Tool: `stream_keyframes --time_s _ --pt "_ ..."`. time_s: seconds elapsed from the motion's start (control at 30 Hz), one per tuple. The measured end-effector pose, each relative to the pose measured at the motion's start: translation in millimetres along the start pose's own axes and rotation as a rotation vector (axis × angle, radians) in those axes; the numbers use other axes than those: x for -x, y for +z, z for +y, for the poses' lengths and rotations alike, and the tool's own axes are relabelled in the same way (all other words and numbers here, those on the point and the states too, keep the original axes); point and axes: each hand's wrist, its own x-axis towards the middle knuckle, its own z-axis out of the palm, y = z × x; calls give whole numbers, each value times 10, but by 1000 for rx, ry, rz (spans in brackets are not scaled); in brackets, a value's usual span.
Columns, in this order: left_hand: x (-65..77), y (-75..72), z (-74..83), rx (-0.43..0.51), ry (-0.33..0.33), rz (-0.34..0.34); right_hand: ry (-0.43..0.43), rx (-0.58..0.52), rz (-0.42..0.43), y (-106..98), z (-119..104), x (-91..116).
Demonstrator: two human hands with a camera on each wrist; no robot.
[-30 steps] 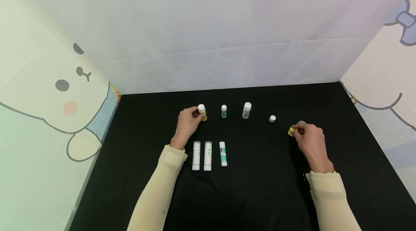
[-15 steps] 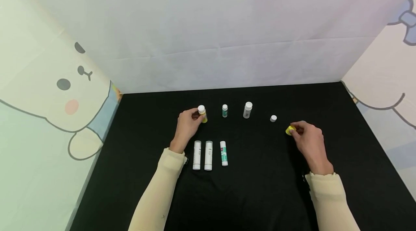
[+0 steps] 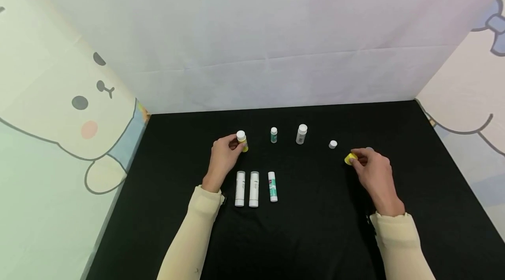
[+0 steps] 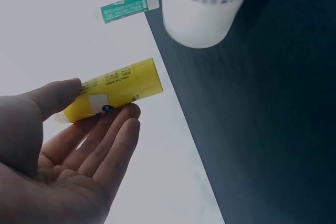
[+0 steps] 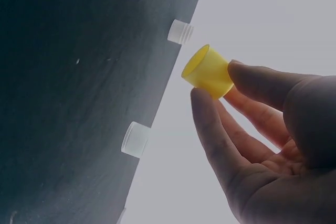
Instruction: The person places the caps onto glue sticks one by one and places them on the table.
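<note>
My left hand (image 3: pixel 224 157) grips a yellow glue stick (image 4: pixel 113 90) with a white top, thumb on one side and fingers on the other. In the head view it is held upright at the back left of the black table. At the right, my right hand (image 3: pixel 375 172) pinches a small yellow cap (image 5: pixel 211 72) between thumb and fingertips. The cap's hollow end shows in the right wrist view, facing away from the palm. A small green glue stick (image 3: pixel 274 135) and a larger white one (image 3: pixel 301 134) stand uncapped-looking, with white tops, between the hands.
A white cap (image 3: pixel 333 144) rests on the black cloth (image 3: pixel 307 236) left of my right hand. Another pale cap (image 5: pixel 135 139) is partly hidden behind that hand in the head view. Two white glue sticks (image 3: pixel 240 189) and a green-and-white one (image 3: pixel 272 187) form a row nearer the front.
My left hand has shifted slightly left and nearer with the yellow glue stick. My right hand has moved the yellow cap a little left and tipped it.
</note>
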Motion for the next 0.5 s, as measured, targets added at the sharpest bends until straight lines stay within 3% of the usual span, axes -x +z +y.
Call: stream_keyframes --time_s 0.5 --pt "189 -150 42 39 22 39 -13 -1 -23 33 -93 27"
